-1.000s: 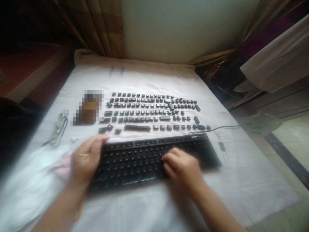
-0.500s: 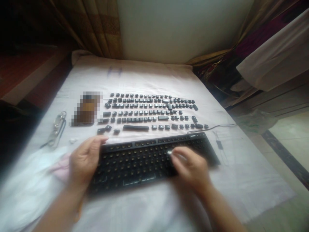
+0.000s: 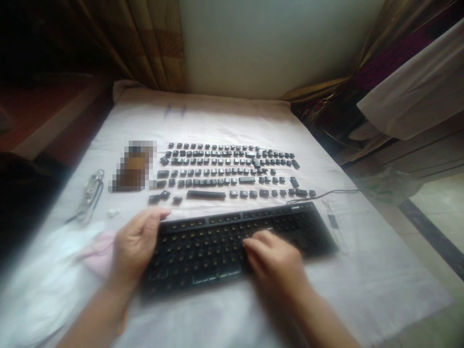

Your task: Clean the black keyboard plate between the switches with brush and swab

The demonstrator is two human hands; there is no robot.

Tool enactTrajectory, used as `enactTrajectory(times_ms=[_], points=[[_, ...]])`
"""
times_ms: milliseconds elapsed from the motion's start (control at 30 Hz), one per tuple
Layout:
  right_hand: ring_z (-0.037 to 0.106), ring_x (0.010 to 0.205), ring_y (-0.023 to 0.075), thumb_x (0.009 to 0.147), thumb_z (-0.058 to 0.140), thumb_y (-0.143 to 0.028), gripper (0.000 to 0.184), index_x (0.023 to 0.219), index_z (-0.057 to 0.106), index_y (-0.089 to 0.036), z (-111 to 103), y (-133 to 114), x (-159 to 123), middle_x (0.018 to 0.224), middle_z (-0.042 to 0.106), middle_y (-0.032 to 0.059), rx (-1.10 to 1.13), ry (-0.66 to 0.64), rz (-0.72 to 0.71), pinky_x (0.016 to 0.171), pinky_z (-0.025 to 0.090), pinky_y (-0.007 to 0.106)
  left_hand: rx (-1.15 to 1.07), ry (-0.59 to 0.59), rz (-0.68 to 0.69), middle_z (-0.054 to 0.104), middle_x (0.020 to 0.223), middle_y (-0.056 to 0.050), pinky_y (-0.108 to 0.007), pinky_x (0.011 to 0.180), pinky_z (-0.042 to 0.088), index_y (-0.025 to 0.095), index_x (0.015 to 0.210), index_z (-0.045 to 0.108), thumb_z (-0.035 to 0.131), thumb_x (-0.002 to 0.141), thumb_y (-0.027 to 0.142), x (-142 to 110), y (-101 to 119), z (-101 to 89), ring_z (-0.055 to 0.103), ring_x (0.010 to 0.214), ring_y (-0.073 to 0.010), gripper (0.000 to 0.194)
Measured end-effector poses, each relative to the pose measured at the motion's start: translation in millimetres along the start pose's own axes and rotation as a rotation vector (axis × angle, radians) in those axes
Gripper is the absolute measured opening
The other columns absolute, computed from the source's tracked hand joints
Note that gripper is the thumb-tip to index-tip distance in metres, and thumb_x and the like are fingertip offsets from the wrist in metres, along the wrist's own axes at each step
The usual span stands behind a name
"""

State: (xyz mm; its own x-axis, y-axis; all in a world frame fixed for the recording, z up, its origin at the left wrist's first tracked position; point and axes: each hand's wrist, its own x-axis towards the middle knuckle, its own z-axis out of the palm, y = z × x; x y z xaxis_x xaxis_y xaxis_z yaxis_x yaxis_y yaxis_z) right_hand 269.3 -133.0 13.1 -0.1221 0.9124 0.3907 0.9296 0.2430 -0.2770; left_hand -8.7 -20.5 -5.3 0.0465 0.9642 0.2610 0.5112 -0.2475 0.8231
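A black keyboard [image 3: 203,241], its keycaps off and small pale key stems showing, lies at a slant across the cloth in front of me. My left hand [image 3: 137,241] grips its left end, thumb along the top corner. Over the middle-right of the key area, my right hand [image 3: 273,256] is closed in a pinch, fingertips down at the stems. The small white piece at those fingertips half a second ago is now hidden by the fingers. Beyond the keyboard, loose black keycaps [image 3: 206,172] lie in rows, with the long space bar [image 3: 206,195] nearest.
A pixelated brown object [image 3: 134,166] lies left of the keycaps. Farther left is a clear item with a dark cord [image 3: 90,195], near small white lumps [image 3: 113,212] and pink cloth [image 3: 99,253]. The keyboard's cable [image 3: 333,193] runs off right, past a small dark piece [image 3: 332,221].
My right hand has moved left and slightly down over the key stems, and its white piece has gone out of sight. My left hand keeps its hold; the whole view has shifted slightly.
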Motion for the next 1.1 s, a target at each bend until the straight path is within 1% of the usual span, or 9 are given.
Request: enactTrajectory(times_ms=[67,133,200,267,467,700,900,1100], points=[[0.06,0.064,0.0133,0.092,0.047,-0.014,0.023,0.084,0.067,-0.021,-1.0,-0.6,2.4,0.078,0.069,0.0034,0.025,0.028,-0.023,0.062,0.042,0.023,0.0,-0.003,0.005,0.076,0.096,-0.002,-0.03,0.092,0.054,0.021,0.093,0.074,0.051,0.094,0.048,0.5,0.4,0.4,0.07,0.094,-0.0196,0.035],[0.061,0.065,0.0134,0.092,0.048,-0.014,0.021,0.083,0.066,-0.02,-2.0,-1.1,5.1,0.076,0.068,0.0027,0.075,0.032,-0.015,0.063,0.042,0.022,0.003,-0.009,0.012,0.076,0.096,-0.002,-0.03,0.091,0.055,0.021,0.093,0.074,0.051,0.094,0.048,1.0,0.6,1.0,0.07,0.093,-0.0195,0.035],[0.061,0.065,0.0135,0.09,0.049,-0.013,0.019,0.082,0.065,-0.02,-3.0,-1.5,7.4,0.075,0.067,0.0021,0.084,-0.01,-0.002,0.063,0.042,0.022,0.004,-0.011,0.02,0.076,0.096,-0.002,-0.029,0.092,0.054,0.021,0.093,0.074,0.051,0.094,0.046,1.3,0.6,1.4,0.07,0.093,-0.0188,0.034],[0.06,0.064,0.0139,0.088,0.05,-0.012,0.019,0.08,0.064,-0.02,-3.5,-1.9,8.7,0.075,0.067,0.0021,0.046,-0.051,0.003,0.061,0.041,0.023,0.005,-0.012,0.027,0.076,0.096,-0.002,-0.028,0.092,0.054,0.021,0.094,0.074,0.051,0.095,0.045,1.4,0.5,1.4,0.07,0.094,-0.0182,0.033],[0.06,0.064,0.0144,0.087,0.048,-0.01,0.021,0.081,0.066,-0.02,-3.2,-3.6,5.0,0.078,0.068,0.003,-0.018,-0.064,-0.009,0.06,0.039,0.024,0.016,-0.009,0.048,0.076,0.095,-0.002,-0.03,0.091,0.055,0.021,0.091,0.074,0.05,0.095,0.044,2.2,1.4,0.9,0.07,0.092,-0.0187,0.033],[0.062,0.065,0.0143,0.085,0.05,-0.01,0.018,0.08,0.064,-0.02,-4.2,-2.3,10.1,0.078,0.068,0.0024,0.023,-0.106,-0.003,0.062,0.041,0.023,0.03,-0.006,0.061,0.076,0.094,-0.002,-0.03,0.09,0.055,0.022,0.091,0.073,0.05,0.095,0.044,2.3,2.6,1.0,0.071,0.092,-0.0186,0.032],[0.061,0.061,0.0148,0.082,0.049,-0.009,0.015,0.082,0.058,-0.021,-2.6,-4.7,13.7,0.07,0.066,0.0014,0.03,-0.066,0.043,0.06,0.041,0.024,0.024,-0.011,0.075,0.076,0.093,-0.002,-0.029,0.09,0.055,0.022,0.091,0.073,0.05,0.095,0.041,2.8,3.2,1.4,0.07,0.092,-0.0179,0.031],[0.061,0.059,0.0144,0.081,0.049,-0.008,0.016,0.085,0.057,-0.021,-3.2,-5.9,17.4,0.07,0.066,0.0008,0.052,-0.062,0.065,0.058,0.042,0.024,0.018,-0.012,0.081,0.076,0.093,-0.002,-0.028,0.089,0.055,0.021,0.091,0.073,0.05,0.095,0.04,3.7,2.9,1.2,0.07,0.093,-0.0177,0.03]])
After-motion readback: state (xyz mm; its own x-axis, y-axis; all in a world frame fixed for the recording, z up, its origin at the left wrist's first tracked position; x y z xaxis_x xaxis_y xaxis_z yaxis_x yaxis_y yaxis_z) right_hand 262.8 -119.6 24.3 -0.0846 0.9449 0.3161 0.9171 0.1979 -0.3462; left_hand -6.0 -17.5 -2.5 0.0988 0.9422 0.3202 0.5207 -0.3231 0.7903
